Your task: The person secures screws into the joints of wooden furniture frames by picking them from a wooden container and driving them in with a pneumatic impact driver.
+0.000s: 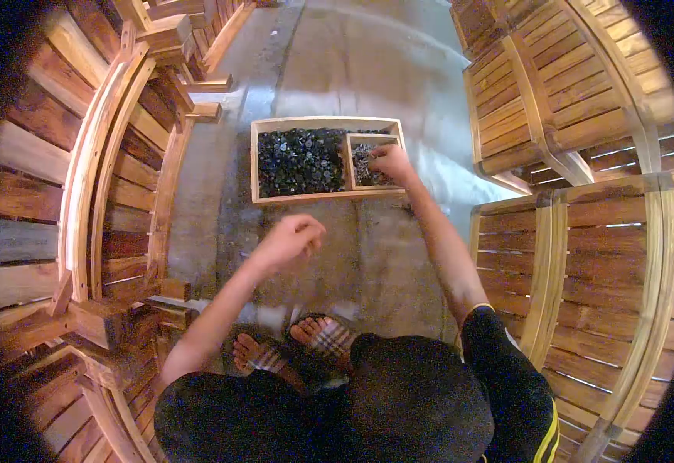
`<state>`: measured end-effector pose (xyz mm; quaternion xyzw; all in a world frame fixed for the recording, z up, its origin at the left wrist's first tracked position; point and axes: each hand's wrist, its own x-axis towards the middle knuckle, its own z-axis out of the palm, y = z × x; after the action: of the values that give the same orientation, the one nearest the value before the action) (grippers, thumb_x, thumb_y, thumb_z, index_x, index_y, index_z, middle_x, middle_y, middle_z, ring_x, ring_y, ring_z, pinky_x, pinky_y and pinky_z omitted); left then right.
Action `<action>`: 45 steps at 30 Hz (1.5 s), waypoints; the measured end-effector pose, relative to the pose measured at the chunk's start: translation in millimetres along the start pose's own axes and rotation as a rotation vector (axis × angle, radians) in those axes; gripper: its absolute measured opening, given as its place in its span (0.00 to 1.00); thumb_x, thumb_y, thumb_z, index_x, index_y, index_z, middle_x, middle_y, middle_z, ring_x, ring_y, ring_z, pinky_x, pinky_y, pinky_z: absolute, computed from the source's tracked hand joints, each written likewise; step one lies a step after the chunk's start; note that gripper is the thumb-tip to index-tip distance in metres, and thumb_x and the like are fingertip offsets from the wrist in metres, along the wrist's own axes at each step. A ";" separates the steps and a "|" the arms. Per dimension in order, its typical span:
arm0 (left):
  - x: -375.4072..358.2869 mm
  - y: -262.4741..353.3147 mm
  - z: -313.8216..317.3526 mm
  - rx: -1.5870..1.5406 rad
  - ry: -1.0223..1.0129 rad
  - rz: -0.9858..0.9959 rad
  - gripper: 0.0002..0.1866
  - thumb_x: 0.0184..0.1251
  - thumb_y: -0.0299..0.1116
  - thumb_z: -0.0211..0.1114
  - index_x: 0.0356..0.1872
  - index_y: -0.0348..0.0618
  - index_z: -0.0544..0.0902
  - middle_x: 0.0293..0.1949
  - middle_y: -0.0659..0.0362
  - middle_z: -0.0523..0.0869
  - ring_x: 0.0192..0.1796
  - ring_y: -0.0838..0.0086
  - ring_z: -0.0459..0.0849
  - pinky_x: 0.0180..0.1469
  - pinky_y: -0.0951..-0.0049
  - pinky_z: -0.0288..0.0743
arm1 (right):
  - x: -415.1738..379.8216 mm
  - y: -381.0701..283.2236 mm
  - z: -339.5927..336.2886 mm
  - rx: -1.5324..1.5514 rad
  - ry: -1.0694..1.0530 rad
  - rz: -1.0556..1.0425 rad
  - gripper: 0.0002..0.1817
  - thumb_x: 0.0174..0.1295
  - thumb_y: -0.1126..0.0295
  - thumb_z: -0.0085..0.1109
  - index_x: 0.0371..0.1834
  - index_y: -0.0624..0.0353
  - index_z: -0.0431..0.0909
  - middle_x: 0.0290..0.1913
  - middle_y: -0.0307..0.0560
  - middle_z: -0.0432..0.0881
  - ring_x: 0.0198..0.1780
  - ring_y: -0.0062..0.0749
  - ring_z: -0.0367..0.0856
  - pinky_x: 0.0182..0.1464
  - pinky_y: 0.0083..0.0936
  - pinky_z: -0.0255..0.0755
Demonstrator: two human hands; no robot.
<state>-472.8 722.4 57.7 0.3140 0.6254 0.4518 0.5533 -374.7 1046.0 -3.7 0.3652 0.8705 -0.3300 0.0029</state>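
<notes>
On the floor in front of me lies a shallow wooden box (291,198). Small dark, shiny pieces (300,160) fill its larger left part; their kind is too small to tell. A smaller wooden box (348,163) sits inside at the right end, with little greyish metal-looking pieces (362,165) in it. My right hand (391,163) reaches into this smaller box, fingers bent down and pressed together at the pieces. My left hand (291,239) hangs in the air below the box's front edge, fingers curled in; whatever they hold, if anything, is hidden.
Slatted wooden furniture (125,170) stands along the left. More slatted wooden panels (591,262) line the right side. My feet in checked-strap sandals (325,336) are on the smooth floor (352,69) below the box.
</notes>
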 end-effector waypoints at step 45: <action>65.1 -8.8 -13.5 -1.276 0.155 -0.111 0.14 0.69 0.42 0.49 0.39 0.46 0.79 0.34 0.60 0.82 0.36 0.74 0.80 0.38 0.69 0.76 | -104.2 -185.6 30.4 0.059 -0.115 -0.659 0.15 0.46 0.75 0.64 0.40 0.60 0.83 0.39 0.54 0.83 0.42 0.47 0.82 0.45 0.33 0.76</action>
<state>-497.4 774.2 22.8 -0.1429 0.2874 0.7271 0.6069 -423.9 866.8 104.3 0.0448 0.9303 -0.3583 -0.0653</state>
